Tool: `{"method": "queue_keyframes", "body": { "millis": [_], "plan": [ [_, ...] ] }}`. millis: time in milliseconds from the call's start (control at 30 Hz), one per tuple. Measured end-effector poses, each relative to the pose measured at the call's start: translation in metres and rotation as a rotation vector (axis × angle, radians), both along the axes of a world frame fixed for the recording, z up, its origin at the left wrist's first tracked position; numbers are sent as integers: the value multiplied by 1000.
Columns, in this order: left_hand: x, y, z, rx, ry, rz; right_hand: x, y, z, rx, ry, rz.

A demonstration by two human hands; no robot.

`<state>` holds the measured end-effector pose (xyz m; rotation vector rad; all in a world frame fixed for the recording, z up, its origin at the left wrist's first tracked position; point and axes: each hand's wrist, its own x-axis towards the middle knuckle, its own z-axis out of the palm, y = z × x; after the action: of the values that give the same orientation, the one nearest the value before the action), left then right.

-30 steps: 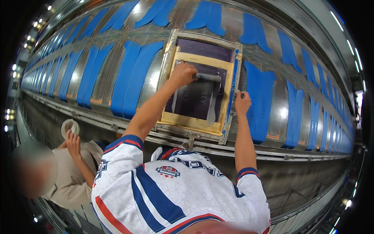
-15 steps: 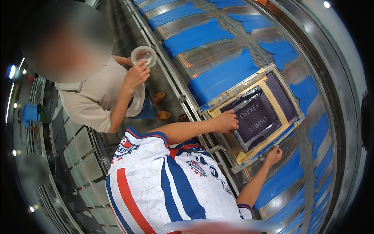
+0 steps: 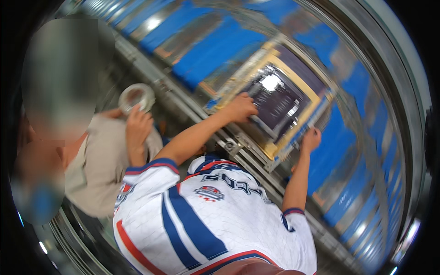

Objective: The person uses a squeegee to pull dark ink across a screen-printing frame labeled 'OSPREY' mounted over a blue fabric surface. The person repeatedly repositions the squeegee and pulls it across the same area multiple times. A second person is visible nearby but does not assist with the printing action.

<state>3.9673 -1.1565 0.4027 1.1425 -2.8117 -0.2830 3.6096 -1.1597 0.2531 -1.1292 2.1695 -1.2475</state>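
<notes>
A printing screen (image 3: 300,107) with a framed, yellow-taped border lies on the blue-striped work surface. Its dark mesh carries glossy wet-looking ink (image 3: 270,98) with a bright glare patch. At the screen's left near side, my left hand (image 3: 243,107) is closed on one end of what looks like a squeegee (image 3: 266,129), a narrow grey bar along the near edge of the mesh. My right hand (image 3: 311,140) is closed at the frame's right outer edge and appears to grip it. Motion blur hides the finger detail.
A metal rail (image 3: 183,103) runs along the near side of the long surface with blue strips (image 3: 211,50). To my left stands a co-worker in a beige shirt (image 3: 98,169), one hand at a whitish round tub (image 3: 147,98). A curved metal edge (image 3: 366,59) bounds the far side.
My view has turned, so the screen and both my hands sit higher and further left. Both hands remain at the same sides of the frame. The co-worker and tub appear lower and further left.
</notes>
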Motion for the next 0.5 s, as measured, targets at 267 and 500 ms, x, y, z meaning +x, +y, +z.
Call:
{"method": "queue_keyframes", "body": {
  "millis": [267,500],
  "plan": [
    [-14,-37,16,150,-71,-77,22,1,27,154,-98,-41],
    [-53,-172,10,74,-44,20,18,-62,86,-168,96,352]
  ]
}}
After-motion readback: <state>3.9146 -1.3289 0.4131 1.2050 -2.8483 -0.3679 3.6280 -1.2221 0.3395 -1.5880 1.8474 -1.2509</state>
